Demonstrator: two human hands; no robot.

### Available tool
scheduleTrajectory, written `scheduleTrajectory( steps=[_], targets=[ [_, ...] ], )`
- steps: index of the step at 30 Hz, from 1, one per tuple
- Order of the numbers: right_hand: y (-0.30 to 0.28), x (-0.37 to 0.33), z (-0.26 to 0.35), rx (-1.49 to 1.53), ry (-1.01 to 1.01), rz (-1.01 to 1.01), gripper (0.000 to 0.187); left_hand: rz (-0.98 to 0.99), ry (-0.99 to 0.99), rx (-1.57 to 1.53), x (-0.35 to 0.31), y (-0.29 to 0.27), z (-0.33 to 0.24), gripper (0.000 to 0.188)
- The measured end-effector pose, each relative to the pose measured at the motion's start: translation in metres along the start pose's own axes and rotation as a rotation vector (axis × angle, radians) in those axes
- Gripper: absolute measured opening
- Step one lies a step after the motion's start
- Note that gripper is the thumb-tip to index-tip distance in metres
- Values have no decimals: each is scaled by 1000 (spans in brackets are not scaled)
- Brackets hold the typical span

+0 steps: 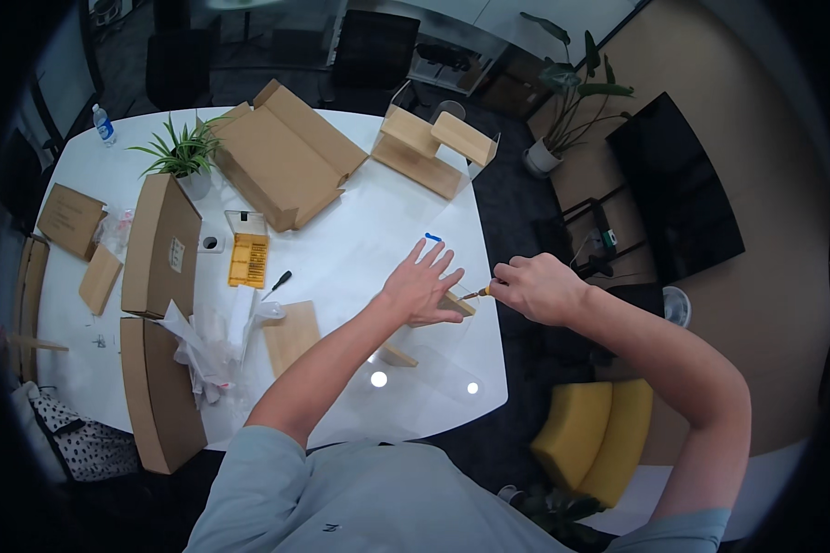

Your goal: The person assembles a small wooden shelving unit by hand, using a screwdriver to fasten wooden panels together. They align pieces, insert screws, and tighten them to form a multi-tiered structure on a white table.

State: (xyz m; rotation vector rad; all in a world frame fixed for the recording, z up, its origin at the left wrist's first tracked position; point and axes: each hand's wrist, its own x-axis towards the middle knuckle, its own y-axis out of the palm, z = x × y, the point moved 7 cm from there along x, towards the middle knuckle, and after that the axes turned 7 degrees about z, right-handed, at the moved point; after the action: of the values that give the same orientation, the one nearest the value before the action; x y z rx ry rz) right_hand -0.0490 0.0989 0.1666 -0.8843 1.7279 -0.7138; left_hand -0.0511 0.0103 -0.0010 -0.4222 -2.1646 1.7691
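My right hand [539, 290] is closed around the handle of a screwdriver [479, 293]. Its shaft points left, with the tip at the end of a light wooden board [459, 303]. With fingers spread, my left hand [420, 288] rests over that board and hides part of it; whether it presses on the wood or on something clear I cannot tell. Nearer to me lies another wooden piece [398, 356], beside what looks like a transparent panel [438, 376]. Left of my left forearm, a flat wooden board [292, 330] lies on the white table [341, 263].
An orange bit case [247, 260], a black-handled screwdriver [280, 280] and plastic wrapping [198, 346] lie to the left. Tall cardboard boxes [160, 249] stand beyond them. An open carton [290, 157], a potted plant [183, 152] and a wooden shelf unit [433, 147] occupy the far side.
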Motion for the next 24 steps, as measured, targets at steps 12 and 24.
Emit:
scheduleTrajectory(
  steps=[12,24],
  targets=[
    [31,10,-40,850,655,316,15,31,-5,-65,0,-1,-1,92],
    [11,4,6,66,67,123,12,4,-4,-70,3,2,0,92]
  ],
)
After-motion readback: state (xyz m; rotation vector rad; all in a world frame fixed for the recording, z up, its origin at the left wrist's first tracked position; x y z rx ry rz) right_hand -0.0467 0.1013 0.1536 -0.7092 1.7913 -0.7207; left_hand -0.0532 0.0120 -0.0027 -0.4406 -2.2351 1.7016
